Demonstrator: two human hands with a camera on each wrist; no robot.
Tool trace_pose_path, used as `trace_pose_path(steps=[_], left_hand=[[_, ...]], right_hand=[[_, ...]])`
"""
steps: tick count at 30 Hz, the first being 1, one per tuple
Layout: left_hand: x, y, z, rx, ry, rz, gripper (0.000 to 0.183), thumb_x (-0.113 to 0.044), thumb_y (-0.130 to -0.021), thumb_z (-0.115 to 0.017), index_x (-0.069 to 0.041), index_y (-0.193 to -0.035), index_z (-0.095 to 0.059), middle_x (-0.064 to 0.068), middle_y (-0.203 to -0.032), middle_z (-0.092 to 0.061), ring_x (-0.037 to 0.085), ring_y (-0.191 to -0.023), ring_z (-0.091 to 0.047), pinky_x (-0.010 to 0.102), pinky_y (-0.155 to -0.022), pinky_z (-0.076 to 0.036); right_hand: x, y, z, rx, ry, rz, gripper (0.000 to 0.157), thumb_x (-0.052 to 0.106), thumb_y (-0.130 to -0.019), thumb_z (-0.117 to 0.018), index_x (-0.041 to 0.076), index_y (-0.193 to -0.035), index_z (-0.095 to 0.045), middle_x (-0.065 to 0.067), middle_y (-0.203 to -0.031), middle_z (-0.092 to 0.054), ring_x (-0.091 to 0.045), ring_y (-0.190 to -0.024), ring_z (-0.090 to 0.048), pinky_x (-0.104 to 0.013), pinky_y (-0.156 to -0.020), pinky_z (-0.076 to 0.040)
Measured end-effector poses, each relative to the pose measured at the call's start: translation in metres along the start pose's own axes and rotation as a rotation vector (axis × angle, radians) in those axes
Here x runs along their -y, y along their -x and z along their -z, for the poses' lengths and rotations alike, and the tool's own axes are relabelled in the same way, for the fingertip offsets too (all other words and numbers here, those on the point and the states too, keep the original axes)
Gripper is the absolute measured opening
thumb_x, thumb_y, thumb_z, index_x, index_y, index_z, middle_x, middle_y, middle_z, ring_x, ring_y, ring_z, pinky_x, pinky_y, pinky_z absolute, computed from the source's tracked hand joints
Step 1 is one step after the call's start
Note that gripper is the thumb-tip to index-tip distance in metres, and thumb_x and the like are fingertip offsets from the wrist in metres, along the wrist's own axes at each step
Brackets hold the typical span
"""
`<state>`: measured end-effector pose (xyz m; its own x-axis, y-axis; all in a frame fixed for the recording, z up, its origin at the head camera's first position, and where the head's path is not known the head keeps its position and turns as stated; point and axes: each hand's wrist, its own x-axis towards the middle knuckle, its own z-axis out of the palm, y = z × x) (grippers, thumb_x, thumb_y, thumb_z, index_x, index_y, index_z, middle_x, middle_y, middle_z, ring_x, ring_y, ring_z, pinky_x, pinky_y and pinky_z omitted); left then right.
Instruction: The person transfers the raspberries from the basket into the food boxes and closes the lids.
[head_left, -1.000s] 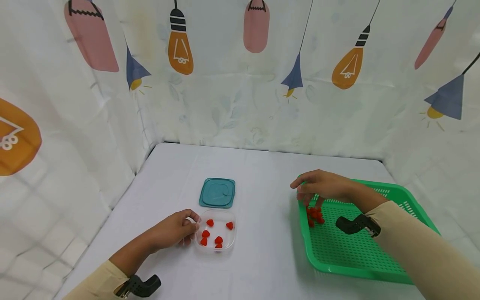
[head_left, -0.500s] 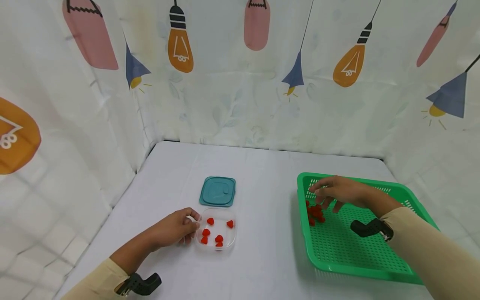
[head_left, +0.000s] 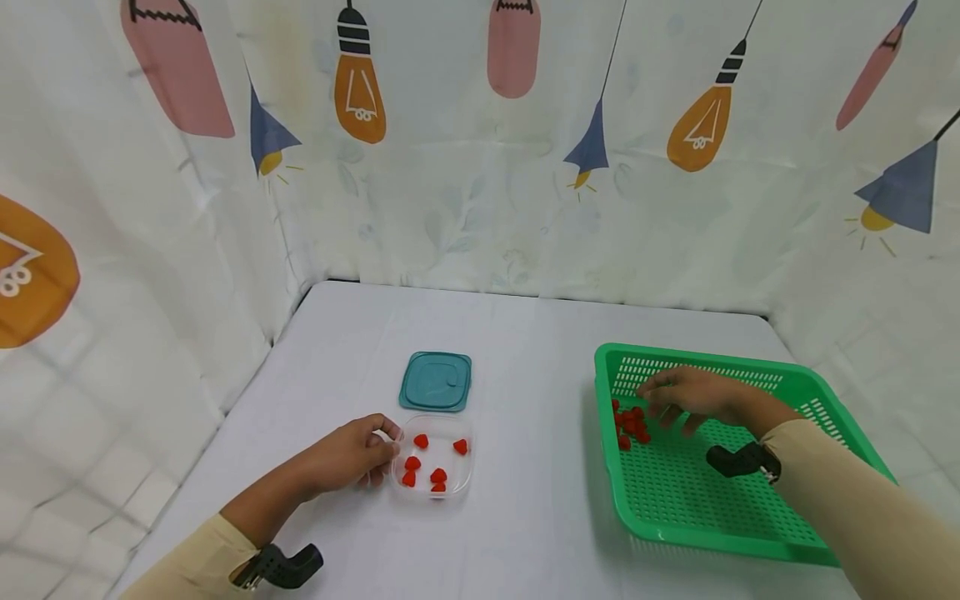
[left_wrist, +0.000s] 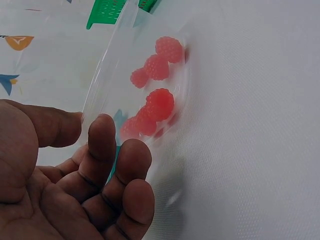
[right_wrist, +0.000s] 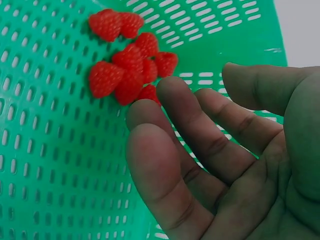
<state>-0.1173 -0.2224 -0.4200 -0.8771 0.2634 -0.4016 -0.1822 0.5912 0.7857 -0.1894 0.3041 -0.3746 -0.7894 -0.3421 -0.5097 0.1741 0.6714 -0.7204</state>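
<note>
In the head view my left hand is at the left side of a clear plastic container. Its thumb and index finger pinch the rim, while the other fingers curl beside the wall. Several red raspberries lie inside, visible through the plastic. My right hand hovers within a green plastic basket, fingers loosely bent and holding nothing. Just past its fingertips, a cluster of raspberries sits on the slotted basket floor, toward the basket's left end.
A teal square lid lies flat behind the container. Both stand on a table with a white cloth. Patterned curtain surrounds the back and sides of the table.
My right hand has moved from over the basket's left rim rightward and down into the basket, uncovering more of the raspberry cluster. The left hand and container have stayed in place.
</note>
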Motion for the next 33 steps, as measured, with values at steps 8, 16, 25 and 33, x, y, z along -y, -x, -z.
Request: trace_pose_path(steps=[8, 16, 25, 33], left_hand=[[0.004, -0.002, 0.0, -0.009, -0.002, -0.008, 0.028, -0.019, -0.1, -0.065, -0.007, -0.124, -0.055, 0.009, -0.079, -0.064, 0.025, -0.071, -0.06, 0.039, -0.065, -0.051], [0.002, -0.001, 0.0, 0.002, 0.006, -0.008, 0.029, -0.02, -0.1, -0.065, -0.007, -0.124, -0.055, 0.01, -0.08, -0.064, 0.026, -0.071, -0.06, 0.038, -0.064, -0.051], [0.002, 0.0, 0.001, 0.001, 0.014, 0.017, 0.026, -0.017, -0.1, -0.065, -0.008, -0.123, -0.055, 0.01, -0.08, -0.065, 0.026, -0.071, -0.061, 0.037, -0.066, -0.051], [0.002, -0.001, 0.001, 0.006, 0.016, 0.009, 0.027, -0.018, -0.1, -0.065, -0.008, -0.123, -0.055, 0.01, -0.08, -0.065, 0.026, -0.07, -0.06, 0.037, -0.066, -0.051]], right_hand=[[-0.01, -0.009, -0.004, -0.013, 0.02, -0.038, 0.042, 0.015, -0.102, -0.059, -0.001, -0.14, -0.056, -0.013, -0.113, -0.069, -0.03, -0.099, -0.067, -0.046, -0.072, -0.056], [-0.016, -0.016, -0.006, -0.004, 0.04, -0.056, 0.043, 0.035, -0.107, -0.054, 0.003, -0.135, -0.061, -0.014, -0.107, -0.067, -0.029, -0.094, -0.067, -0.046, -0.071, -0.056], [-0.013, -0.018, -0.009, 0.009, 0.062, -0.072, 0.046, 0.035, -0.108, -0.052, 0.001, -0.137, -0.058, -0.015, -0.108, -0.064, -0.03, -0.093, -0.065, -0.046, -0.07, -0.056], [-0.015, -0.018, -0.008, 0.004, 0.094, -0.067, 0.04, 0.031, -0.108, -0.053, 0.003, -0.134, -0.061, -0.015, -0.108, -0.063, -0.029, -0.093, -0.064, -0.045, -0.071, -0.055]])
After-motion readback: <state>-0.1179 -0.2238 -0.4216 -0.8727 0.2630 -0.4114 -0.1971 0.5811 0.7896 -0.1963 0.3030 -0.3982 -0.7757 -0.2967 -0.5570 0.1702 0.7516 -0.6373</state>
